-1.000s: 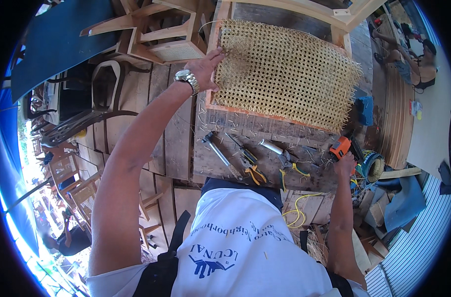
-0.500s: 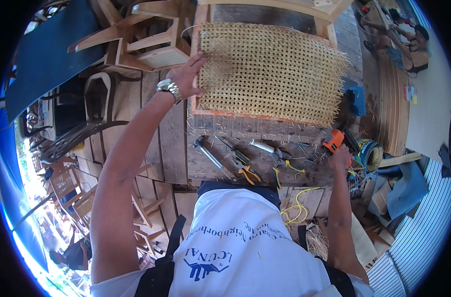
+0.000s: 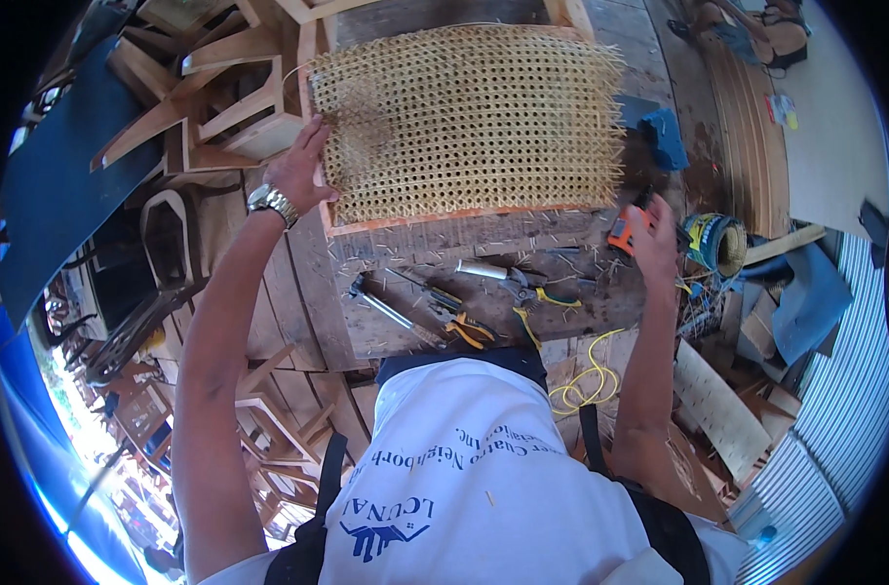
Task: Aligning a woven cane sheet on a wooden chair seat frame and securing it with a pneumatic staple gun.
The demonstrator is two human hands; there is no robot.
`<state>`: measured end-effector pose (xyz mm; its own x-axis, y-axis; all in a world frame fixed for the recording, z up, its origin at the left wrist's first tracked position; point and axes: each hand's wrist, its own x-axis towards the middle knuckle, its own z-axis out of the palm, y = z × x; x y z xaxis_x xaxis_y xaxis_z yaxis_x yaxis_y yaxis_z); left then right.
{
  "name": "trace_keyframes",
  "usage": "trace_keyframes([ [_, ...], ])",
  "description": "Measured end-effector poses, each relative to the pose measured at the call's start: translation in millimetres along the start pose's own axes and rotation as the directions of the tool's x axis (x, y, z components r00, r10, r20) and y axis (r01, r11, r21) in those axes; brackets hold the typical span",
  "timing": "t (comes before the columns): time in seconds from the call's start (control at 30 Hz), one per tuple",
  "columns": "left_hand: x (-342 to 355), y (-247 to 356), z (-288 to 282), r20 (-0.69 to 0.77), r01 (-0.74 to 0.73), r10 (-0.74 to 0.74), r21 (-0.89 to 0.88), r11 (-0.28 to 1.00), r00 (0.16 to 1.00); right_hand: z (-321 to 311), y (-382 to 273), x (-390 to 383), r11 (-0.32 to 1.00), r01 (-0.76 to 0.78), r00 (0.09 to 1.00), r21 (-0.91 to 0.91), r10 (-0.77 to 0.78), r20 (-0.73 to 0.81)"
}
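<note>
A woven cane panel [image 3: 474,117] with frayed ends along its right side covers a wooden frame [image 3: 444,214] on the bench. My left hand [image 3: 296,174], wearing a metal watch, grips the frame's left edge, thumb and fingers spread along it. Off the panel's near right corner, my right hand [image 3: 659,242] is closed around an orange and black staple gun [image 3: 622,232]; the palm hides part of it. Between my body and the panel lie a hammer [image 3: 398,310], orange-handled pliers [image 3: 469,330], yellow-handled cutters [image 3: 542,295] and a white cylinder [image 3: 482,269].
Wooden chair frames [image 3: 235,97] crowd the left side. A blue object [image 3: 665,138] and an open can [image 3: 715,244] stand on the right. Below the bench's near edge lies a coiled yellow hose [image 3: 586,380]. Another person [image 3: 756,34] sits at the far right.
My view has shifted, so the bench and panel appear further left. My right hand has moved with the staple gun toward the panel's near right corner. The left hand stays on the same edge.
</note>
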<state>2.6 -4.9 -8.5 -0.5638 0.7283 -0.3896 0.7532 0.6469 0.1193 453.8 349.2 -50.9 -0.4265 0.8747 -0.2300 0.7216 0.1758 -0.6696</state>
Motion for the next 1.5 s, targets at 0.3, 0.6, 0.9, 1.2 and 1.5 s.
trace_keyframes([
  [0.3, 6, 17, 7, -0.006, 0.058, -0.057, 0.168, 0.984, 0.998, 25, -88, 31, 0.984, 0.003, 0.979, -0.179, 0.034, 0.2],
  [0.6, 3, 15, 19, 0.034, -0.142, 0.139, 0.146, 0.979, 0.99, 37, -84, 34, 0.983, 0.071, 0.991, -0.168, -0.05, 0.126],
  [0.9, -13, 21, 26, 0.108, -0.219, 0.214, 0.039, 0.975, 0.971, 35, -83, 46, 0.944, 0.088, 0.984, -0.319, -0.033, 0.173],
  [1.2, -16, 78, -7, 0.225, 0.032, -0.095, 0.271, 0.962, 0.97, 34, -88, 46, 0.902, 0.138, 0.98, -0.408, -0.064, 0.19],
  [1.5, -23, 79, 7, 0.154, 0.054, -0.107, 0.313, 0.948, 0.982, 32, -90, 46, 0.93, 0.155, 0.975, -0.333, -0.091, 0.2],
])
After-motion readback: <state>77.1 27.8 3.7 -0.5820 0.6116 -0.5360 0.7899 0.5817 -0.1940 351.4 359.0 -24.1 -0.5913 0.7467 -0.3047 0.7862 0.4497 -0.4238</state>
